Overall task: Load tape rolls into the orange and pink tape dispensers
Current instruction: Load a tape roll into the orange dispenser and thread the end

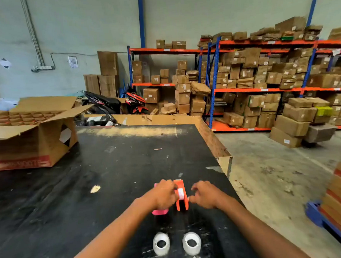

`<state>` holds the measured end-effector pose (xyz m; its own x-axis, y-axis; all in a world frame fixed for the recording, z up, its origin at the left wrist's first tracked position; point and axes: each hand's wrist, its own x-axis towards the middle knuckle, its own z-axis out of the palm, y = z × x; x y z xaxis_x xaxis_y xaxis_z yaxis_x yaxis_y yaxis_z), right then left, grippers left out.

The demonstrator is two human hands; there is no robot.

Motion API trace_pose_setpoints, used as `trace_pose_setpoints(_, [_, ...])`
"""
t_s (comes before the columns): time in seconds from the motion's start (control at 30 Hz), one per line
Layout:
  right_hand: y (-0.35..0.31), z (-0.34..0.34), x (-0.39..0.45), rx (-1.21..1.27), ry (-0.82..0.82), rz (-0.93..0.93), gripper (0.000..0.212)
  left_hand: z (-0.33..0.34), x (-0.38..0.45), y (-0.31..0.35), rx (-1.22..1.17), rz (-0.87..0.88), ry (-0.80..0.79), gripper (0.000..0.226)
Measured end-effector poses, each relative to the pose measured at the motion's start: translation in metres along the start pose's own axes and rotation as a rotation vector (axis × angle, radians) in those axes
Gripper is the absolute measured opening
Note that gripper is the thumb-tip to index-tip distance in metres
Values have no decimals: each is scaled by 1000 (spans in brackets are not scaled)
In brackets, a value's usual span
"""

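Hands point(165, 195) point(204, 194) flank orange dispenser point(182, 205) near table's right edge point(226, 165); grip state unclear.

The orange tape dispenser point(181, 196) is stood upright on the black bench point(108, 172), with a white roll seen seated in its middle. The pink tape dispenser point(160, 211) is set just beside it on the left, largely hidden. Two white tape rolls point(161, 243) point(191, 242) are laid flat side by side, nearer the viewer, their cores facing up
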<state>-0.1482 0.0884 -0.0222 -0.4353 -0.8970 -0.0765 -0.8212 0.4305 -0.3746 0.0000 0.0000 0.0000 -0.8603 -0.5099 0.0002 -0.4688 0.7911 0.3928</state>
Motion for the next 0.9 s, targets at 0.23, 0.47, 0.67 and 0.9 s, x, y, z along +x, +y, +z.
trace_pose_setpoints(0.23, [-5, 39, -8, 160, 180, 40, 26, 27, 10, 12, -166, -150, 55, 28])
trace_pose_setpoints(0.47, [-10, 25, -27, 193, 389, -136, 29, 25, 13, 17, -896, -365, 240, 43])
trace_pose_setpoints(0.67, [-15, 14, -26, 750, 289, -114, 22, 16, 2, 14, -1016, -178, 235, 30])
trace_pose_setpoints(0.9, [-26, 20, -18, 1038, 180, -184, 26, 3, -13, 9, -998, -91, 233, 28])
